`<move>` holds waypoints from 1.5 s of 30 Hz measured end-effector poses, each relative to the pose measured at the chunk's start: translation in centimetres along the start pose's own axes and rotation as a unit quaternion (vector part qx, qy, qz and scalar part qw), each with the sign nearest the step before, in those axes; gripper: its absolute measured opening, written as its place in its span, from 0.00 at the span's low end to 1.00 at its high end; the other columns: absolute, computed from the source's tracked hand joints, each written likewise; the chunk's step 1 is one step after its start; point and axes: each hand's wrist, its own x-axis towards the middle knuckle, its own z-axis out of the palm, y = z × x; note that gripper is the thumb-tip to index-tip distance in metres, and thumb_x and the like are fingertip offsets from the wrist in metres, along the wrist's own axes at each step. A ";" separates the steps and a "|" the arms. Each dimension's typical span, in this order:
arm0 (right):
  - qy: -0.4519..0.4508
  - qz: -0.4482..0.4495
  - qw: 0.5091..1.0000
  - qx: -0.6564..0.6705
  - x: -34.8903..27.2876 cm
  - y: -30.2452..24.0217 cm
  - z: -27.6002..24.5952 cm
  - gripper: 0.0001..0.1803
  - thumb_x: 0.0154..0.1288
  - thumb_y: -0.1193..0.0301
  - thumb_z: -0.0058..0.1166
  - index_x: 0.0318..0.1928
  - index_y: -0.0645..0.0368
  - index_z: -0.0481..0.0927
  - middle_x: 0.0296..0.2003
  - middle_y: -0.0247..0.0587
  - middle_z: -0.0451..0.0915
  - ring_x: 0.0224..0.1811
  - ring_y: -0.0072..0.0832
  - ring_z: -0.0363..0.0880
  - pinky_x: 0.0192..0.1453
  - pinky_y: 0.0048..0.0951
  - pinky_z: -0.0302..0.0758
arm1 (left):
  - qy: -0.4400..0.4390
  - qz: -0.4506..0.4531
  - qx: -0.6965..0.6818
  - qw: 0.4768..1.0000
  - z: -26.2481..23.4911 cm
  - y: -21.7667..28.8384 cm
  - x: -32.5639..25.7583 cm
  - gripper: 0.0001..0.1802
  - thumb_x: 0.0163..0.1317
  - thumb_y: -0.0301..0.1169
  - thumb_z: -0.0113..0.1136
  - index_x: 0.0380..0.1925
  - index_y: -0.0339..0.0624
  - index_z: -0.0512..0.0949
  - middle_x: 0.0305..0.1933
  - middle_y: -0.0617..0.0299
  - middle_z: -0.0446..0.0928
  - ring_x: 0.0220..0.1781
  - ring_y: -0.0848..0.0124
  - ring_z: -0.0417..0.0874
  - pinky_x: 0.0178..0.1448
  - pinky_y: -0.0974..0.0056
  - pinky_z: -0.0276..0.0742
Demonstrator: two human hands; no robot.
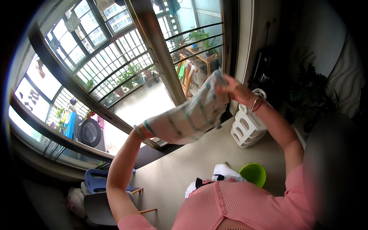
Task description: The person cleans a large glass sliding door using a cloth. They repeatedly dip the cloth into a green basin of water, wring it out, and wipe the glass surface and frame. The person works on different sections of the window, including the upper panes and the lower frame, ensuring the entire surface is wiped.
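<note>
A striped cloth point(188, 117) hangs left of the white rack point(247, 128). The right hand point(237, 91), higher than the rack, grips the cloth's upper end; the left hand point(148, 129), left of the rack, is mostly hidden, its grip impossible to tell. A green bucket point(256, 174) stands nearer the person than the rack.

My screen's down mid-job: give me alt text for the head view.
A pale cloth with green stripes hangs raised between the person's right hand, at its upper end, and left hand, mostly hidden by it. A white plastic openwork rack and a bright green round basin stand to the right, with dark-framed glass doors beyond.
</note>
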 end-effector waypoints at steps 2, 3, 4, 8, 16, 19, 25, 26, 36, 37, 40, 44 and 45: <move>-0.017 0.034 0.993 -0.114 0.5 1.9 -2.0 0.19 0.60 0.81 0.59 0.53 0.66 0.75 0.44 0.33 0.80 0.42 0.19 0.78 0.52 0.21 0.74 | 0.020 -0.021 -0.073 0.997 -1.8 -0.7 -0.7 0.22 0.68 0.32 0.55 0.60 0.37 0.69 0.58 0.50 0.74 0.56 0.59 0.79 0.59 0.53 0.77; 0.000 0.038 0.989 -0.146 0.6 1.6 -4.1 0.20 0.61 0.80 0.58 0.53 0.66 0.74 0.44 0.34 0.80 0.43 0.19 0.78 0.52 0.20 0.74 | 0.022 -0.029 -0.104 0.994 -1.8 -0.5 -0.5 0.21 0.68 0.32 0.54 0.59 0.37 0.70 0.57 0.50 0.75 0.55 0.59 0.79 0.59 0.53 0.78; 0.016 0.041 0.983 -0.179 1.2 1.2 -6.8 0.20 0.61 0.80 0.58 0.54 0.66 0.73 0.45 0.35 0.79 0.43 0.20 0.79 0.51 0.20 0.74 | 0.025 -0.038 -0.124 0.991 -1.8 -0.3 -0.4 0.21 0.68 0.32 0.54 0.59 0.37 0.70 0.56 0.50 0.75 0.54 0.59 0.80 0.58 0.52 0.78; 0.130 0.074 0.961 -0.233 0.9 -2.5 -9.4 0.29 0.61 0.75 0.59 0.62 0.63 0.66 0.38 0.36 0.80 0.36 0.19 0.78 0.34 0.18 0.73 | 0.095 -0.102 -0.148 0.979 2.6 1.8 -0.2 0.20 0.70 0.35 0.51 0.53 0.30 0.73 0.51 0.49 0.78 0.49 0.62 0.83 0.54 0.57 0.80; -0.183 0.084 0.821 -0.534 1.6 -5.9 -10.7 0.26 0.53 0.56 0.67 0.50 0.56 0.80 0.43 0.37 0.80 0.50 0.28 0.75 0.55 0.32 0.71 | 0.278 0.059 -0.029 0.958 8.1 5.9 3.0 0.19 0.68 0.38 0.56 0.47 0.31 0.76 0.41 0.57 0.81 0.42 0.69 0.83 0.53 0.64 0.79; -0.202 0.048 0.679 -0.705 2.5 -6.9 -10.2 0.15 0.50 0.63 0.68 0.35 0.59 0.83 0.41 0.42 0.79 0.47 0.35 0.75 0.55 0.33 0.72 | 0.375 0.098 0.198 0.900 6.9 6.4 4.0 0.14 0.65 0.32 0.61 0.45 0.33 0.76 0.34 0.59 0.82 0.39 0.75 0.83 0.43 0.73 0.77; 0.015 -0.322 0.669 -0.670 6.3 -9.6 -13.3 0.06 0.53 0.69 0.65 0.29 0.56 0.82 0.38 0.35 0.80 0.46 0.36 0.77 0.51 0.35 0.74 | 0.402 0.206 0.212 0.867 5.7 12.1 5.5 0.10 0.61 0.28 0.64 0.38 0.34 0.76 0.33 0.60 0.84 0.36 0.77 0.82 0.42 0.72 0.77; 0.036 -0.335 0.649 -0.682 7.0 -10.5 -13.1 0.06 0.54 0.68 0.64 0.31 0.55 0.83 0.38 0.33 0.80 0.46 0.35 0.77 0.51 0.35 0.74 | 0.432 0.205 0.334 0.812 4.7 12.8 5.3 0.08 0.58 0.29 0.67 0.35 0.38 0.79 0.32 0.61 0.83 0.32 0.77 0.81 0.40 0.71 0.76; 0.082 -0.148 0.936 -0.308 15.6 -20.6 -12.6 0.14 0.70 0.66 0.53 0.51 0.59 0.77 0.37 0.40 0.83 0.39 0.26 0.83 0.42 0.32 0.81 | 0.441 0.429 0.242 0.751 5.8 28.5 9.0 0.12 0.70 0.28 0.48 0.52 0.41 0.65 0.37 0.50 0.82 0.33 0.63 0.86 0.27 0.68 0.84; 0.058 -0.198 0.948 -0.241 15.7 -22.8 -12.2 0.18 0.70 0.67 0.53 0.56 0.59 0.75 0.42 0.43 0.83 0.44 0.29 0.83 0.47 0.32 0.81 | 0.419 0.528 0.241 0.699 5.9 30.4 9.4 0.16 0.70 0.26 0.47 0.57 0.41 0.62 0.42 0.47 0.81 0.40 0.60 0.87 0.31 0.65 0.86; 0.081 -0.569 0.811 -0.109 15.9 -23.3 -5.6 0.23 0.68 0.71 0.54 0.62 0.61 0.69 0.55 0.48 0.75 0.58 0.34 0.75 0.59 0.31 0.76 | 0.371 0.752 0.296 0.458 6.9 32.4 13.5 0.28 0.69 0.23 0.42 0.68 0.43 0.49 0.62 0.33 0.66 0.58 0.47 0.78 0.40 0.59 0.89; 0.109 -0.572 0.716 -0.385 21.9 -13.7 -4.8 0.33 0.66 0.67 0.56 0.68 0.60 0.59 0.71 0.53 0.55 0.75 0.44 0.50 0.74 0.43 0.52 | 0.492 0.526 0.637 0.274 2.4 27.9 22.0 0.33 0.62 0.37 0.59 0.67 0.44 0.61 0.73 0.43 0.55 0.76 0.42 0.48 0.76 0.40 0.41; 0.179 -0.541 0.703 -0.425 25.3 -11.0 -4.4 0.34 0.63 0.69 0.57 0.67 0.59 0.60 0.70 0.54 0.55 0.74 0.48 0.50 0.73 0.44 0.53 | 0.488 0.448 0.642 0.386 0.0 26.9 22.4 0.34 0.60 0.37 0.62 0.65 0.41 0.63 0.72 0.42 0.58 0.75 0.41 0.48 0.75 0.41 0.40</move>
